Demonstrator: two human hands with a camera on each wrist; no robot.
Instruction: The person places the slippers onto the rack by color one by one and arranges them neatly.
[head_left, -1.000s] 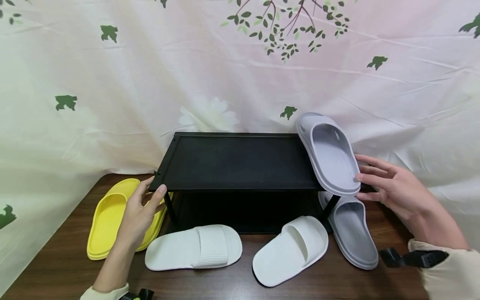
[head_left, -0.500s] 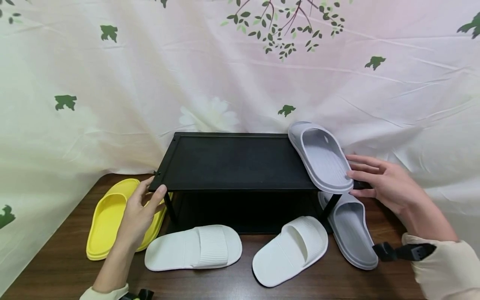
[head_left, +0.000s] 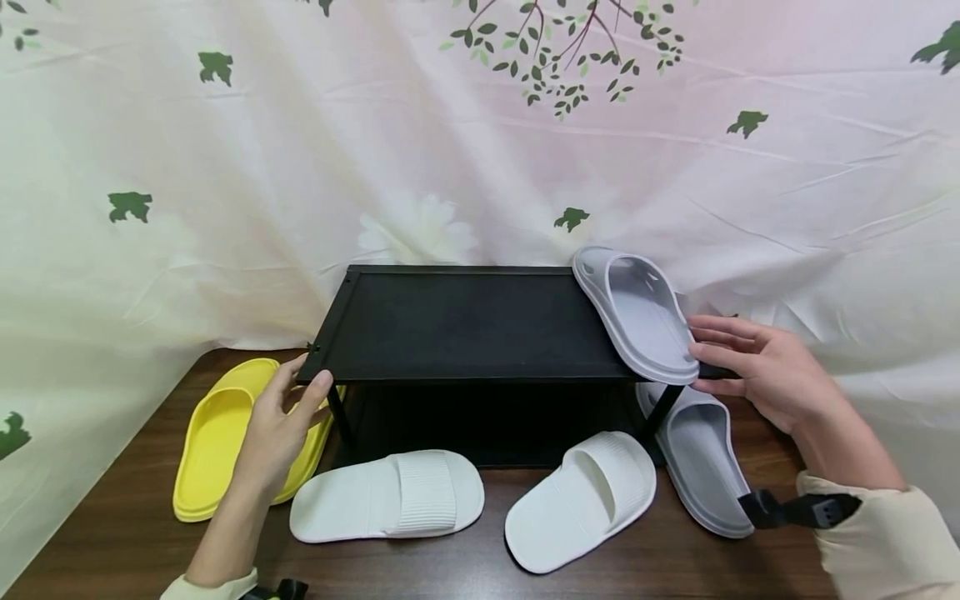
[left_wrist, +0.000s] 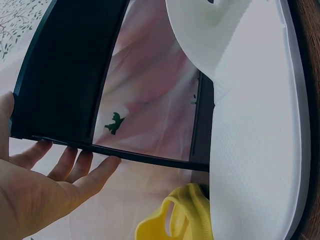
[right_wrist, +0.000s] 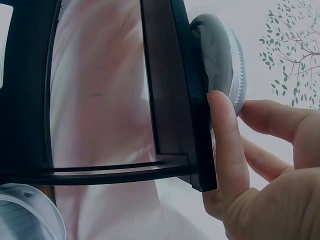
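Observation:
A black two-tier shoe rack (head_left: 465, 333) stands at the back. My left hand (head_left: 273, 437) holds its front left corner, the thumb on the front edge and the fingers along the side, as the left wrist view also shows. A pale lilac-grey clog slipper (head_left: 648, 308) lies on the right end of the top shelf, heel toward me. My right hand (head_left: 776, 383) touches its heel and right side with extended fingers; in the right wrist view the fingertips rest right at the clog (right_wrist: 217, 55). Below, a matching grey clog slipper (head_left: 705, 467) leans past the rack's right leg.
Two white slide sandals, one sideways (head_left: 386, 496) and one angled (head_left: 581, 504), lie on the brown wooden table (head_left: 135, 542) before the rack. A pair of yellow clog slippers (head_left: 217, 450) sits at the left. A leaf-patterned cloth (head_left: 465, 167) hangs close behind.
My right hand has moved left, and the upper grey clog has slid left with it, farther onto the top shelf. The left hand and the other footwear have stayed in place.

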